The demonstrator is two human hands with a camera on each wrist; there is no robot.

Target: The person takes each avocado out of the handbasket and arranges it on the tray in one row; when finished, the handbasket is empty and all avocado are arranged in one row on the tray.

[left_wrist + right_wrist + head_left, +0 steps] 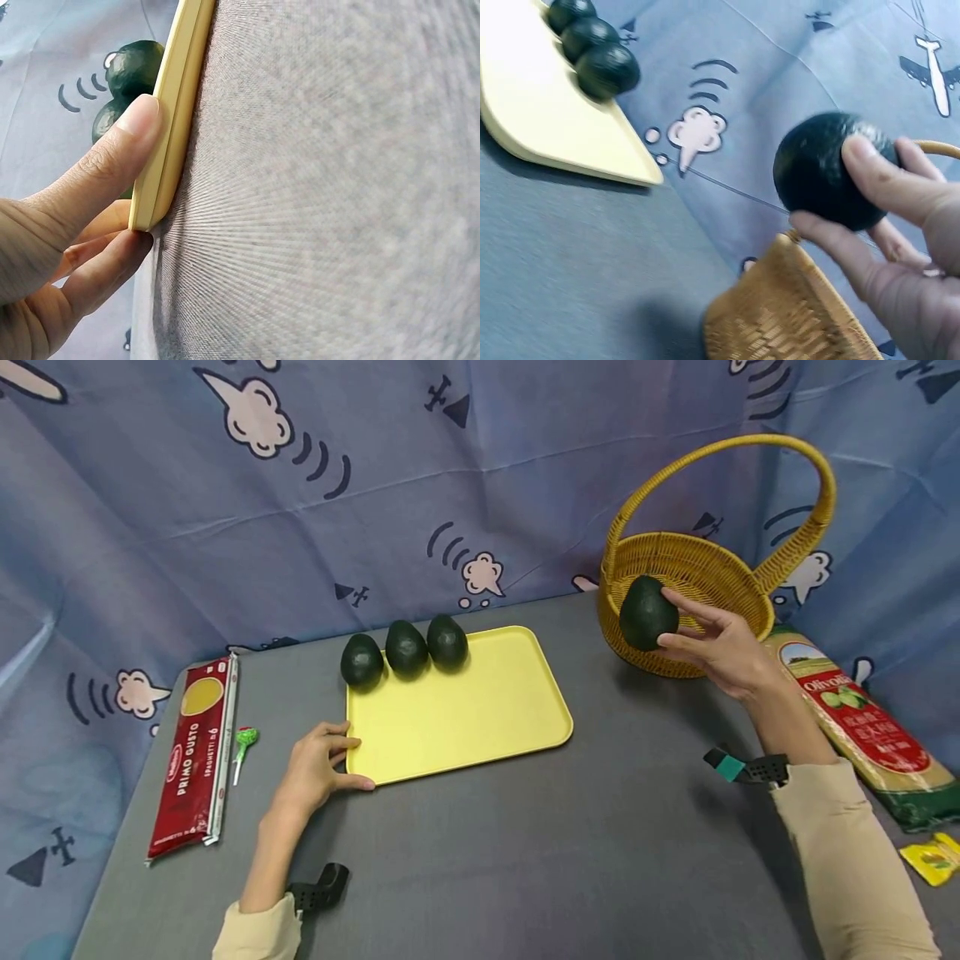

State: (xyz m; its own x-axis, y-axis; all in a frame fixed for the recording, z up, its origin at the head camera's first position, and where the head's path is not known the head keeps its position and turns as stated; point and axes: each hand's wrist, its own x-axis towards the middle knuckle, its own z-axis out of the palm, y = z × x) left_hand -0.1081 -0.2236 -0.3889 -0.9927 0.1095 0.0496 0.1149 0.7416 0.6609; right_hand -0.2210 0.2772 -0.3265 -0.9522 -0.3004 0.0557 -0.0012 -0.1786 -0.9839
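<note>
My right hand (723, 647) grips a dark green avocado (647, 612) between thumb and fingers, in front of the near rim of a yellow wicker basket (663, 667). The right wrist view shows that avocado (821, 169) above the basket's edge. At the left end of a yellow tray (465, 718), my left hand (317, 764) holds the near corner, thumb along the front side and fingers at the left side. Three more avocados stand in a row along the tray's back left: one at the corner (362, 661), a middle one (407, 649) and a right one (447, 642).
A red spaghetti pack (193, 752) and a green lollipop (244, 741) lie on the left of the grey table (525, 860). To the right are a large Olivoila bag (862, 718) and a small yellow packet (933, 858). The basket's tall handle (750, 441) arches up before a blue patterned cloth (525, 485).
</note>
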